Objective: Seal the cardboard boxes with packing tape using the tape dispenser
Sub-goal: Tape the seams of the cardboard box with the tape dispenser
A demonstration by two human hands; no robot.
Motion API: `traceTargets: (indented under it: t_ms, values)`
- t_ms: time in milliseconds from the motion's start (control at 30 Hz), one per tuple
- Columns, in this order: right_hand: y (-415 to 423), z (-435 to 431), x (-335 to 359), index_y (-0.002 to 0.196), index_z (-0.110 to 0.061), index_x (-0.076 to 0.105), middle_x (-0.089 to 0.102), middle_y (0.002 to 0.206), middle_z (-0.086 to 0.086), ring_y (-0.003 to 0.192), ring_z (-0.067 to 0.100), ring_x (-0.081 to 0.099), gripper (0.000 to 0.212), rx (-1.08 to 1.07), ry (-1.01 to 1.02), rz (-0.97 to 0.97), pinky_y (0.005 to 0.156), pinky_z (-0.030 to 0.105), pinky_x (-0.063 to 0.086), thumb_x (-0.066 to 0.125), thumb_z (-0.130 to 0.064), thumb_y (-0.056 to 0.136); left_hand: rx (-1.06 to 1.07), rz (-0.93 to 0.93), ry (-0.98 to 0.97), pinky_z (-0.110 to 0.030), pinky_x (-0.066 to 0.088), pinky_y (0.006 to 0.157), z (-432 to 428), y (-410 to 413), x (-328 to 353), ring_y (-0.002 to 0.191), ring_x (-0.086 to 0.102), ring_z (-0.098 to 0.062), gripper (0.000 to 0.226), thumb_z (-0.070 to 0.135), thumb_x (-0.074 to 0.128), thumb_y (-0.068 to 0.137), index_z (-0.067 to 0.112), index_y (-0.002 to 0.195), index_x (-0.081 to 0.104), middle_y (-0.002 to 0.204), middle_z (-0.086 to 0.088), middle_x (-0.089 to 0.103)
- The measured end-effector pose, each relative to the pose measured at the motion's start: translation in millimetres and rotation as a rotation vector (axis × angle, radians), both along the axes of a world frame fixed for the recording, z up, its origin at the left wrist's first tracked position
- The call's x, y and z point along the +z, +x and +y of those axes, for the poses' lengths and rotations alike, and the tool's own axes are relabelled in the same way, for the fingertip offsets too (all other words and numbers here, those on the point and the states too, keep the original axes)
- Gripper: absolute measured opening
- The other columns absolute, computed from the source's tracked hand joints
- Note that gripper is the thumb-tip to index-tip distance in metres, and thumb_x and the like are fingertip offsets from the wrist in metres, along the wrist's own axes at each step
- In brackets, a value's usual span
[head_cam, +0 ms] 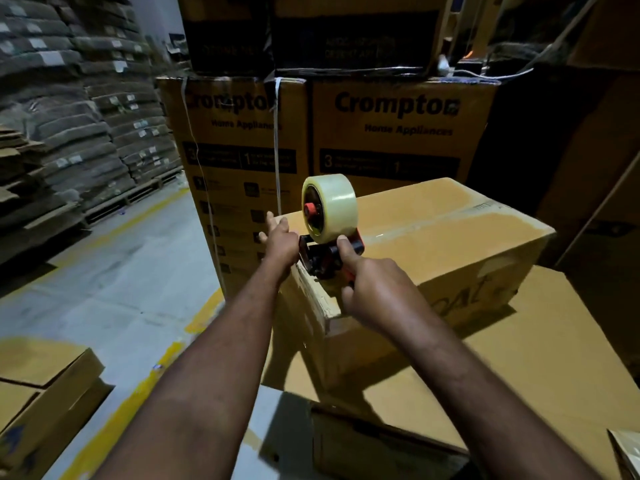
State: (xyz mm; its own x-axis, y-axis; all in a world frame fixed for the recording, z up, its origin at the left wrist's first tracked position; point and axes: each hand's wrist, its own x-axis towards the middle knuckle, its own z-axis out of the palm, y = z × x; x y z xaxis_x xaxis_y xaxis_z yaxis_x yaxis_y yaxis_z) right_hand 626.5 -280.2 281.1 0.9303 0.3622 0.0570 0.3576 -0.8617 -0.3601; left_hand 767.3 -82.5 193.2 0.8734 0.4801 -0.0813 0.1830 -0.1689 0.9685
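Cardboard box (433, 244) edge under tape dispenser (323, 254) — handle hidden inside right hand (372, 289)

Red-and-black handheld tape dispenser (327, 258): one.
Roll of clear packing tape (329, 206): one.
Bare hands: two, left hand (278, 244) and right hand (370, 289).
Plain brown cardboard boxes in clear view: three (433, 237), (519, 358), (41, 410).
Yellow printed "Crompton" cartons: two (242, 150), (398, 140).

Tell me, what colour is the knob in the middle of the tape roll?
Red. The knob on the tape roll shows best in the head view.
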Motion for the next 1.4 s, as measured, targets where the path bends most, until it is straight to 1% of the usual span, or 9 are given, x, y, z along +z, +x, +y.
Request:
traceTargets:
  t_ms: [300,400,467,600,800,967,1133,1300,1400]
  values:
    - [-56.1,-33.7,-5.7,0.154,-0.043,-0.012,0.061,0.096,-0.004,0.078,0.011,0.059,0.087,-0.075,-0.061,-0.055,0.073,0.033,0.059,0.051,-0.016,0.100,0.169,-0.010,0.253,-0.063,-0.002,0.121,-8.1,3.4,-3.1,0.157,0.000,-0.026,0.059,0.002,0.042,0.099,0.025,0.154,0.042,0.171,0.007,0.007]
    - [-59.8,-35.3,-7.6,0.154,-0.043,-0.011,0.060,0.089,-0.005,0.074,0.009,0.059,0.088,-0.083,-0.059,-0.068,0.069,0.031,0.058,0.053,-0.017,0.100,0.187,0.012,0.264,-0.060,0.022,0.121,-15.4,-13.6,-2.9,0.154,0.015,-0.030,0.056,0.007,0.044,0.101,0.025,0.154,0.041,0.170,0.003,0.010]
    - [-58.1,-33.9,-8.6,0.153,-0.044,-0.011,0.059,0.085,-0.006,0.071,0.009,0.059,0.089,-0.083,-0.061,-0.080,0.067,0.031,0.059,0.055,-0.018,0.100,0.069,-0.015,0.085,-0.046,0.051,0.101,-24.5,-27.8,-12.8,0.148,0.029,-0.033,0.064,0.011,0.048,0.101,0.029,0.159,0.029,0.169,0.000,0.008]
    - [-52.2,-29.7,-11.0,0.154,-0.042,-0.012,0.057,0.084,-0.003,0.071,0.010,0.056,0.087,-0.078,-0.062,-0.073,0.065,0.031,0.056,0.053,-0.019,0.100,-0.047,-0.070,-0.302,-0.035,0.060,0.068,-37.6,-45.0,-31.4,0.133,0.048,-0.031,0.074,0.021,0.057,0.101,0.048,0.158,0.018,0.167,-0.004,0.020]
    - [-56.0,-26.2,-18.5,0.156,-0.038,-0.010,0.054,0.084,-0.003,0.071,0.010,0.053,0.086,-0.076,-0.042,-0.102,0.066,0.031,0.053,0.052,-0.018,0.101,0.131,-0.185,-0.343,-0.044,0.062,0.085,-49.2,-42.8,-27.5,0.125,0.058,-0.027,0.072,0.014,0.059,0.094,0.039,0.156,0.032,0.161,-0.002,0.038]
    - [-75.0,-34.8,-24.8,0.155,-0.037,-0.013,0.051,0.091,-0.004,0.075,0.009,0.050,0.090,-0.067,-0.022,-0.113,0.064,0.027,0.046,0.055,-0.018,0.100,0.265,-0.231,-0.369,-0.049,0.064,0.079,-55.5,-44.1,-27.3,0.099,0.067,-0.018,0.061,0.004,0.051,0.097,0.029,0.152,0.046,0.152,-0.003,0.050]
    - [-96.6,-49.9,-32.4,0.152,-0.042,-0.020,0.040,0.095,-0.003,0.067,0.002,0.034,0.089,-0.100,0.004,-0.103,0.053,0.019,0.027,0.051,-0.022,0.102,0.269,-0.233,-0.211,-0.042,0.059,0.093,-54.7,-46.6,-26.3,0.108,0.061,-0.010,0.053,0.004,0.049,0.100,0.021,0.150,0.049,0.158,0.001,0.042]
    - [-101.3,-54.2,-41.9,0.150,-0.043,-0.022,0.045,0.100,-0.003,0.071,0.006,0.039,0.088,-0.092,0.028,-0.127,0.059,0.020,0.034,0.050,-0.023,0.102,0.244,-0.249,0.206,-0.057,0.045,0.108,-51.9,-56.5,-19.9,0.139,0.046,-0.025,0.040,0.008,0.047,0.098,0.028,0.127,0.067,0.161,0.004,0.039]
    - [-98.9,-54.3,-45.3,0.148,-0.043,-0.023,0.046,0.101,-0.001,0.075,0.011,0.046,0.087,-0.098,0.056,-0.152,0.063,0.024,0.043,0.048,-0.023,0.103,-0.042,-0.335,0.268,-0.054,0.048,0.109,-48.7,-75.3,-30.6,0.146,0.039,-0.027,0.035,0.013,0.051,0.101,0.035,0.117,0.073,0.158,-0.001,0.044]
